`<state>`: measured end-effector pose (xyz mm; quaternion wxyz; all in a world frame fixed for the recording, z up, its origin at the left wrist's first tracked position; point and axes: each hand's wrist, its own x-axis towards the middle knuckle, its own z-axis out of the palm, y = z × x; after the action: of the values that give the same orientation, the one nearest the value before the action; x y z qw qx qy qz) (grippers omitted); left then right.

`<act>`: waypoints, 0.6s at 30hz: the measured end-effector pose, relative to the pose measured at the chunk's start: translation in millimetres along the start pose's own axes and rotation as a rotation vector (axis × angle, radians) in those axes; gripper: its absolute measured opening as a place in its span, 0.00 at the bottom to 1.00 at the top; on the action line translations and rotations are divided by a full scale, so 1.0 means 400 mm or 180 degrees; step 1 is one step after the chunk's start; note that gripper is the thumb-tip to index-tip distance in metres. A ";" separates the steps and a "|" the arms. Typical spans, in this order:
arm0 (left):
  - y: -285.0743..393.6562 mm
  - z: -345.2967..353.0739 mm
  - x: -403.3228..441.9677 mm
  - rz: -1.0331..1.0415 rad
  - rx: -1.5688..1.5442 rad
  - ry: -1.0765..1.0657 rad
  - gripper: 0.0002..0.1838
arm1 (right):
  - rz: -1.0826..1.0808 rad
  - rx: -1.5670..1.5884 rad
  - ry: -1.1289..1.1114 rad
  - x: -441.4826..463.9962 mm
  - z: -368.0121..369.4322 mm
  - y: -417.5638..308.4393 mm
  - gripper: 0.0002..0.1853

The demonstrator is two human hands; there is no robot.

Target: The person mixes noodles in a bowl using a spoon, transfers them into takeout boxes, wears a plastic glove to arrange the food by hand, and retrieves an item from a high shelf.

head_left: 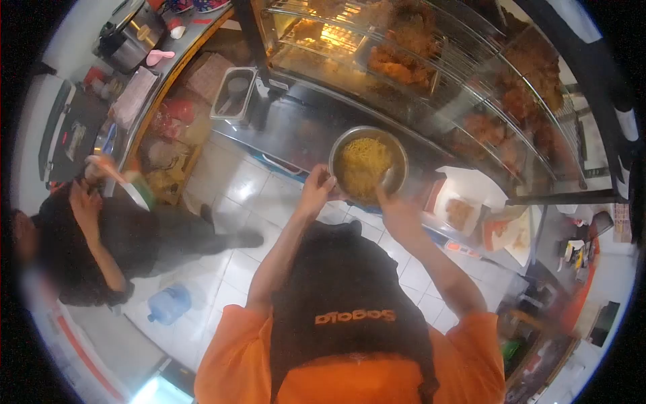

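A round metal bowl (334, 145) with yellow noodles (367, 158) in it is at the front edge of the steel counter. My left hand (316, 190) is closed on the bowl's left rim. At the bowl's lower right is my right hand (400, 214), closed round a utensil (387, 176) whose pale end reaches into the noodles. It looks like a spoon, but its shape is partly hidden by my fingers. Right of the bowl stands an open paper box (471, 188) with a piece of fried food (459, 212) in it.
A heated glass case (330, 64) with fried chicken (404, 64) rises behind the counter (289, 118). A steel container (233, 94) stands at the left end. At far left, a co-worker (94, 242) holds a knife-like tool. A blue water jug (169, 303) lies on the tiled floor.
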<state>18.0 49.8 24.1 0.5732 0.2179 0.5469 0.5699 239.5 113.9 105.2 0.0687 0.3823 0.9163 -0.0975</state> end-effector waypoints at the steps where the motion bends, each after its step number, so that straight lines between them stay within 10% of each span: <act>1: -0.001 -0.004 0.000 -0.0014 0.0018 -0.0023 0.07 | 0.0011 -0.0072 -0.0043 -0.003 0.009 -0.004 0.32; 18: -0.026 -0.006 0.011 -0.0244 -0.0062 -0.0127 0.07 | 0.0098 0.0336 -0.0154 -0.016 0.015 0.038 0.31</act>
<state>19.1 50.1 12.5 0.6076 0.2025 0.5378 0.5484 255.3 118.4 98.8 0.0720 0.3970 0.9020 -0.1538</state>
